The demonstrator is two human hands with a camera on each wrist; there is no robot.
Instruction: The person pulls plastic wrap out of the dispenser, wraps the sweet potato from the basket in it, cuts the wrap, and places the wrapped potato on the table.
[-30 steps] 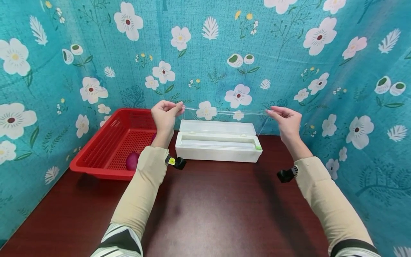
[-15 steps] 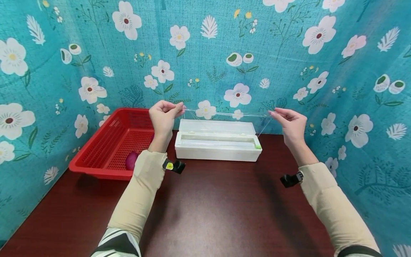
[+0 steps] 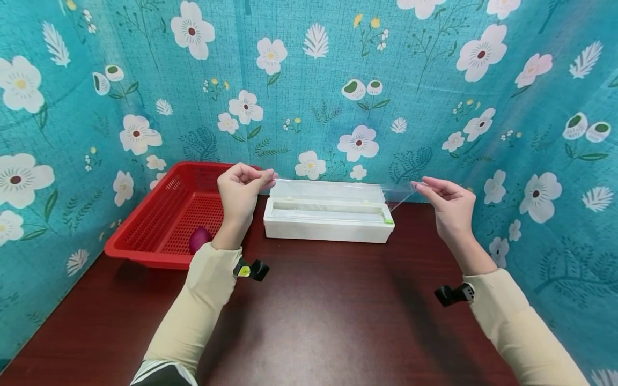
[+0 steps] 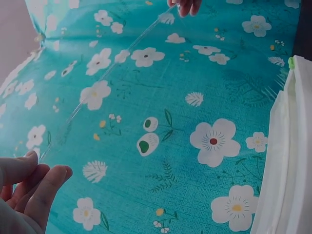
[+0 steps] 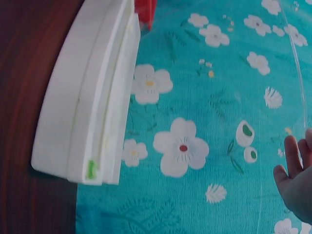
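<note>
A thin sheet of clear cling film (image 4: 100,80) is stretched between my two hands above the table. My left hand (image 3: 237,195) pinches one corner between thumb and fingers, near the basket's right side. On the other side my right hand (image 3: 452,209) pinches the opposite corner. Behind and below the film stands a long white cling film dispenser box (image 3: 328,231), its translucent lid (image 3: 328,189) raised. A pale roll (image 3: 328,215) lies inside it, and a small green slider (image 3: 388,220) sits at its right end. The film's right edge runs down to the box.
To the left stands a red slotted basket (image 3: 145,259), with a round purple item (image 3: 199,239) in it; my left arm covers part of the basket. A dark brown table (image 3: 328,311) lies under everything. A teal flowered cloth (image 3: 309,107) hangs close behind the box.
Both hands have come lower and nearer to me and spread further apart, drawing the film's edge down in front of the raised lid. Box and basket have stayed put.
</note>
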